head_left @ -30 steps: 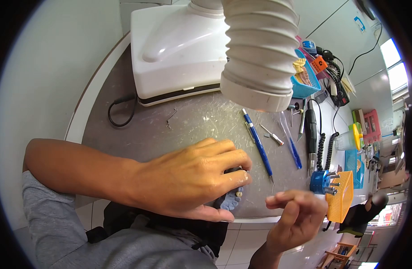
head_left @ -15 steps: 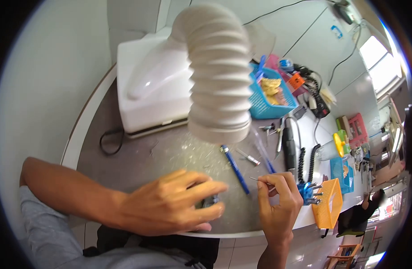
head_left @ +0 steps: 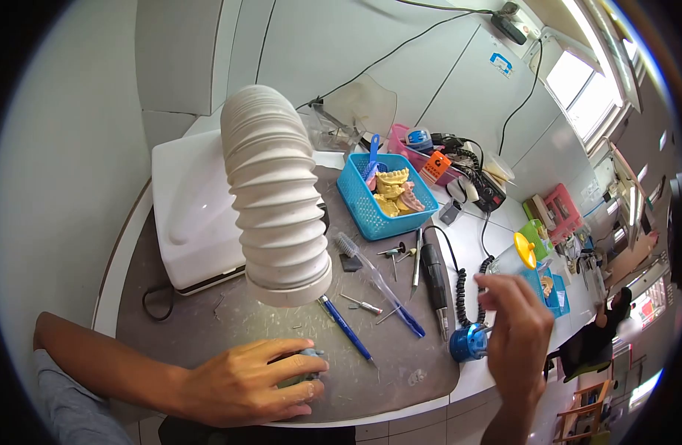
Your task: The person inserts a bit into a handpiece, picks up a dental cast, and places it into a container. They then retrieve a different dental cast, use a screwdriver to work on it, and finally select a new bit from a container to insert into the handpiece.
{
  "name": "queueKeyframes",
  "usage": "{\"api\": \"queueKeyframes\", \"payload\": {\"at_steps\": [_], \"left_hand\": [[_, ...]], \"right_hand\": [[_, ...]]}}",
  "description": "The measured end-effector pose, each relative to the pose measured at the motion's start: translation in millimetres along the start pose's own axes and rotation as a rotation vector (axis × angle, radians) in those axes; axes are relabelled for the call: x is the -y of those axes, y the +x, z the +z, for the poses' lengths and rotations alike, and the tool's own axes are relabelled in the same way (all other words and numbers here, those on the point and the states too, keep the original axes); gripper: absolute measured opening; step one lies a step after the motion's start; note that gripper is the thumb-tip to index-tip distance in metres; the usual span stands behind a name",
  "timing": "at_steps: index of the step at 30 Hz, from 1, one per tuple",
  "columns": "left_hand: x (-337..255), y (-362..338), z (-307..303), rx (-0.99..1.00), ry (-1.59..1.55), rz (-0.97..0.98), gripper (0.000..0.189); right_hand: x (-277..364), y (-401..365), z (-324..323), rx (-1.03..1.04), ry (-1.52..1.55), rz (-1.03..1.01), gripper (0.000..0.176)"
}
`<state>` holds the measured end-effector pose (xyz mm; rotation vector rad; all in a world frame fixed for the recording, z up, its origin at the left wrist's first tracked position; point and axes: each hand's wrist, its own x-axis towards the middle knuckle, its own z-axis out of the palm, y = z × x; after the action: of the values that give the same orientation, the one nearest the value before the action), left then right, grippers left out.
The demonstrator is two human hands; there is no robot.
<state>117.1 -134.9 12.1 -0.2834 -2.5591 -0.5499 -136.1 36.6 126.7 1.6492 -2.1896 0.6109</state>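
Note:
My left hand (head_left: 256, 382) rests on the mat, fingers curled round a small grey-green lumpy piece (head_left: 308, 353). Most of that piece is hidden under the fingers. My right hand (head_left: 517, 326) is raised at the right, beside the round blue bur holder (head_left: 467, 344). Its fingers are bent and slightly parted, and I see nothing between them. Thin metal shanks stick out of the holder towards this hand. On the mat between my hands lie a blue pen (head_left: 346, 328), a small metal tool (head_left: 362, 304) and a thin metal rod (head_left: 386, 317).
A ribbed white hose (head_left: 278, 200) arches over the mat from a white machine (head_left: 193, 215). Behind lie a toothbrush (head_left: 378, 282), a black handpiece (head_left: 433, 278) with coiled cord and a blue basket (head_left: 385, 226) of dental casts. A person (head_left: 589, 337) sits far right.
My right hand has moved right to the bur holder, and the thin rod it pinched no longer shows in it. My left hand stays round the lumpy piece. The view has shifted.

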Motion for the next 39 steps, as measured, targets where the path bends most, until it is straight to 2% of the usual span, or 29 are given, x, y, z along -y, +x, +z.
{"api": "queueKeyframes", "payload": {"at_steps": [3,5,7,13,14,17,19,20,23,24,26,27,29,33,35,39], "left_hand": [[-2.9,1.4,-0.5,-0.008,-0.015,-0.017,0.031],[-4.0,2.5,-1.9,0.003,-0.011,0.014,0.031],[-4.5,3.4,-2.7,0.012,-0.01,0.036,0.032],[-3.7,9.9,-2.8,0.105,-0.003,-0.003,0.035],[-4.0,8.8,-1.9,0.098,0.01,-0.022,0.035],[-6.8,7.3,0.5,0.154,-0.022,-0.048,0.045],[-12.7,10.6,2.3,0.031,-0.065,-0.011,0.032],[-13.2,7.5,3.4,0.067,-0.071,-0.018,0.038],[-13.3,9.0,0.9,0.063,-0.088,-0.026,0.035],[-14.0,8.7,2.9,0.061,-0.089,-0.031,0.034],[-14.6,7.5,3.7,0.056,-0.086,-0.04,0.034],[-14.5,6.4,3.7,0.054,-0.087,-0.039,0.035],[-14.2,5.1,3.9,0.055,-0.109,-0.05,0.037],[-11.7,-0.4,4.2,0.07,-0.226,-0.078,0.044],[-11.9,-4.4,5.1,0.099,-0.237,-0.098,0.047],[-13.4,-6.3,3.3,0.16,-0.302,-0.155,0.052]], "right_hand": [[-29.0,32.3,-9.2,0.001,-0.08,-0.062,0.028],[-53.1,56.1,-12.6,0.035,-0.157,-0.045,0.017],[-83.3,79.9,-9.3,0.081,-0.26,-0.016,0.016],[-141.6,127.7,41.4,0.227,-0.252,0.009,0.014],[-137.8,136.6,49.1,0.151,-0.21,-0.072,0.014],[-107.7,179.5,67.2,0.12,-0.109,-0.201,0.015],[-80.4,212.3,83.8,0.121,-0.106,-0.27,0.015],[-68.9,229.3,94.4,0.193,-0.061,-0.316,0.016],[-38.2,277.3,132.1,0.316,-0.004,-0.395,0.022],[-31.7,292.3,143.0,0.316,0.003,-0.406,0.022],[-21.3,319.0,161.2,0.524,-0.083,-0.432,0.03],[-16.4,328.2,170.3,0.518,-0.081,-0.44,0.03],[-11.2,343.5,186.7,0.68,-0.259,-0.362,0.032],[-24.4,359.4,222.3,0.73,-0.189,-0.354,0.031],[-28.3,360.6,240.8,0.494,-0.184,-0.375,0.028],[-19.3,363.5,233.4,0.596,-0.104,-0.378,0.024]]}}
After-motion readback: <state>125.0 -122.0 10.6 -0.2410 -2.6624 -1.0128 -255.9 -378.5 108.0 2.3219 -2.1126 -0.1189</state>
